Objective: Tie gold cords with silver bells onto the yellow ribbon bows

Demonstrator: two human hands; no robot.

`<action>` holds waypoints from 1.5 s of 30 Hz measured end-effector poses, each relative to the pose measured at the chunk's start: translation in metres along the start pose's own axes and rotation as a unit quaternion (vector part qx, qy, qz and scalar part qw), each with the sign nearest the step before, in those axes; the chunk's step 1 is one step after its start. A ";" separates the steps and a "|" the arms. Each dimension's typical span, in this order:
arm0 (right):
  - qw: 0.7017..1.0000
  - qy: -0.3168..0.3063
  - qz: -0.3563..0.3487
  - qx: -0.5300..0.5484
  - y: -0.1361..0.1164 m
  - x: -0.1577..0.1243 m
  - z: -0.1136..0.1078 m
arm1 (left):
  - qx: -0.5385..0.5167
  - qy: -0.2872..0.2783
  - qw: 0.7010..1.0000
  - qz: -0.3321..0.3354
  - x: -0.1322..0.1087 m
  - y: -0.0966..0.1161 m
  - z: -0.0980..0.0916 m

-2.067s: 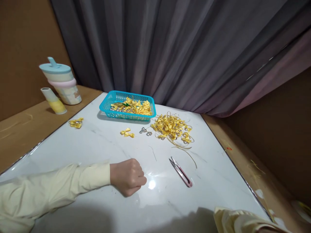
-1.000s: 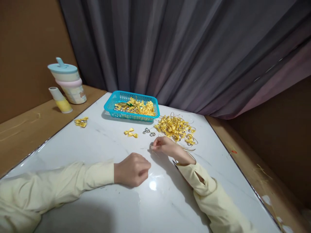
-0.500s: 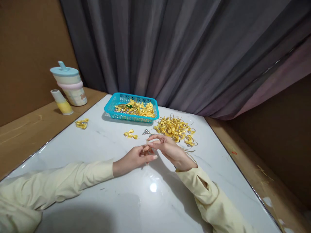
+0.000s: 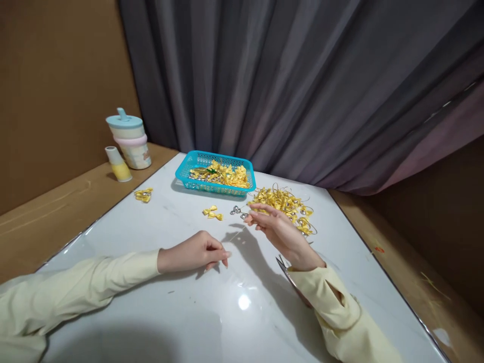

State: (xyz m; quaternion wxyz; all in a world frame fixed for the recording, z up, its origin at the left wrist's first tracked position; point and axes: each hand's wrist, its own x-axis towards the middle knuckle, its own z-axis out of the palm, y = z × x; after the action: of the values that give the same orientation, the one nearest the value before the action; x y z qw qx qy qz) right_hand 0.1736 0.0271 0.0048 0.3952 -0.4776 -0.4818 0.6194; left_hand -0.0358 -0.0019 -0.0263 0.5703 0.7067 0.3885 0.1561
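Observation:
Low over the white table, my left hand [image 4: 194, 252] is closed, thumb and forefinger pinching one end of a thin pale cord [image 4: 237, 235]. The cord runs up to my right hand [image 4: 284, 236], whose fingertips pinch the other end. Just beyond the right fingertips lie a few small silver bead-like pieces [image 4: 236, 210]. Left of them are small yellow ribbon bows [image 4: 213, 214]. A heap of yellow bows with looped cords and silver pieces [image 4: 278, 200] spreads behind my right hand, which partly covers it. Scissors [image 4: 284, 267] lie partly hidden under my right wrist.
A blue plastic basket [image 4: 215, 190] of yellow bows and silver pieces stands at the back. One small yellow bundle [image 4: 143, 195] lies to the left. Past the table edge stand a lidded cup [image 4: 132, 143] and a yellow-and-white bottle [image 4: 118, 165]. A grey curtain [image 4: 242, 75] hangs behind.
My hands have moved apart, the left toward me and to the left, the right to the right. The cord now shows stretched between them. The scissors have come into view.

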 end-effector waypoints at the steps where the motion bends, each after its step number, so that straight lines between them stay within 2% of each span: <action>1: 0.998 0.020 -0.030 -0.058 0.000 0.000 0.000 | 0.020 0.015 1.000 -0.004 -0.006 0.001 -0.005; 2: 0.987 0.051 -0.077 -0.129 0.001 0.000 0.000 | 0.038 0.031 0.999 -0.010 -0.012 0.001 -0.009; 3: 0.965 0.083 -0.137 -0.208 0.001 0.000 0.002 | 0.056 0.046 0.997 -0.015 -0.019 0.001 -0.014; 5: 0.895 0.103 -0.263 -0.345 0.000 -0.003 0.010 | 0.092 0.070 0.993 -0.021 -0.031 0.001 -0.022; 7: 0.847 0.027 -0.330 -0.416 -0.003 -0.007 0.023 | 0.129 0.077 0.989 -0.016 -0.041 0.000 -0.028; 8: 0.840 -0.032 -0.333 -0.427 -0.004 -0.009 0.032 | 0.146 0.076 0.986 -0.008 -0.045 0.000 -0.031; 10: 0.843 -0.144 -0.298 -0.424 -0.007 -0.011 0.050 | 0.182 0.070 0.981 0.015 -0.051 0.000 -0.037; 12: 0.851 -0.226 -0.243 -0.407 -0.010 -0.009 0.067 | 0.218 0.068 0.973 0.045 -0.055 0.004 -0.044; 14: 0.858 -0.282 -0.201 -0.379 -0.012 -0.004 0.081 | 0.242 0.065 0.966 0.063 -0.057 0.012 -0.051; 17: 0.867 -0.316 -0.172 -0.344 -0.015 0.007 0.096 | 0.253 0.049 0.965 0.038 -0.060 0.027 -0.060; 21: 0.875 -0.309 -0.141 -0.344 -0.014 0.015 0.105 | 0.243 0.002 0.970 0.008 -0.063 0.038 -0.067; 25: 0.884 -0.319 -0.100 -0.328 -0.009 0.015 0.107 | 0.203 -0.036 0.979 0.000 -0.064 0.034 -0.068; 29: 0.891 -0.333 -0.060 -0.304 -0.007 0.011 0.109 | 0.206 -0.013 0.978 0.003 -0.066 0.027 -0.067; 34: 0.882 -0.376 -0.036 -0.280 -0.001 0.011 0.111 | 0.222 0.003 0.973 0.061 -0.072 0.024 -0.066; 38: 0.888 -0.348 -0.081 -0.290 0.009 0.008 0.114 | 0.229 0.026 0.970 0.074 -0.077 0.020 -0.064; 45: 0.876 -0.216 -0.227 -0.366 0.024 -0.004 0.124 | 0.229 0.088 0.965 0.091 -0.079 0.006 -0.062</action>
State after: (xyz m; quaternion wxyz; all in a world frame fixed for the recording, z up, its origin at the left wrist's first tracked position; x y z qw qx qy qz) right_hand 0.0530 -0.0097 -0.0081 0.2083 -0.3197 -0.8427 0.3799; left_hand -0.1263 -0.0167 0.0152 0.3403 0.8344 0.3964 0.1755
